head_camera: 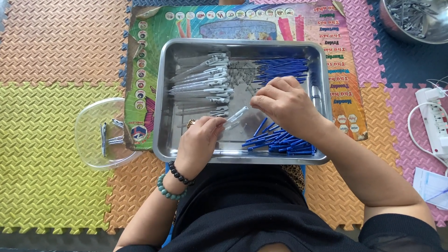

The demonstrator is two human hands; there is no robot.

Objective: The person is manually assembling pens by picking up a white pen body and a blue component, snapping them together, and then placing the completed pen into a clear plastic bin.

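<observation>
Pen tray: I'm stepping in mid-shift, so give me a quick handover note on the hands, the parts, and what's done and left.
Left hand and right hand together hold one clear pen barrel over the steel tray.
In the tray: clear barrels at left, blue refills at top right, blue pieces at bottom right, small springs in the middle.
Clear bowl at left holds a few pens.
Done: those few. Left: the tray's piles.
</observation>
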